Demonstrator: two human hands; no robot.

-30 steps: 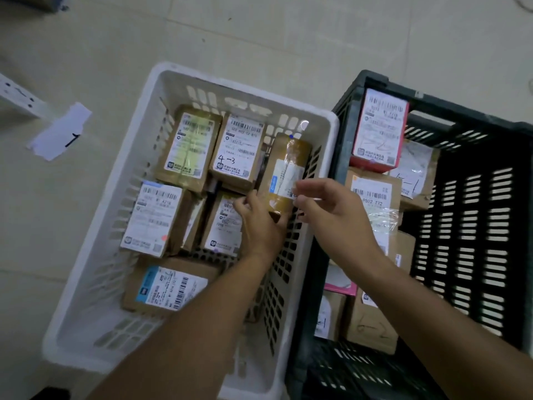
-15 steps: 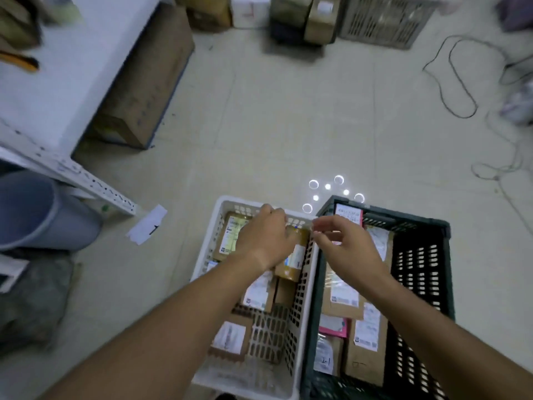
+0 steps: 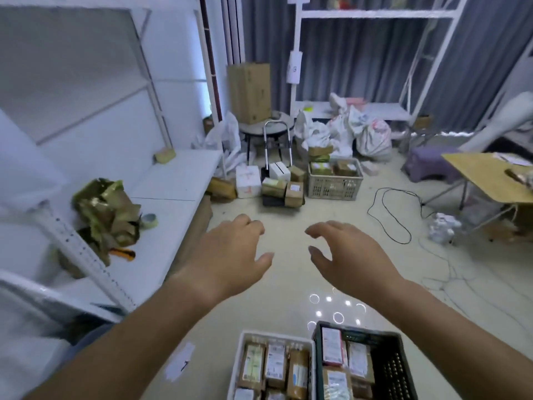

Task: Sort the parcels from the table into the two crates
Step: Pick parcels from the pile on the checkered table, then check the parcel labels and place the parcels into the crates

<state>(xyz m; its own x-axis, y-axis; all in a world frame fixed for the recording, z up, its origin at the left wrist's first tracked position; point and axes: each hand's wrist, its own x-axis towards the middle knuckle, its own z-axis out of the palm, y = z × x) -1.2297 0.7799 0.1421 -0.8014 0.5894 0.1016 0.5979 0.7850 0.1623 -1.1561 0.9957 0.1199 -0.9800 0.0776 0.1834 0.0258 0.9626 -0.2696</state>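
Single head-worn wide-angle view from standing height, facing forward and down across the room floor (image 3: pixel 282 284).

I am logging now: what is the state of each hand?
Left hand: open, holding nothing.
Right hand: open, fingers loosely curled, holding nothing.

Both hands, left hand (image 3: pixel 227 255) and right hand (image 3: pixel 350 255), have lifted empty off the white crate (image 3: pixel 274 337).
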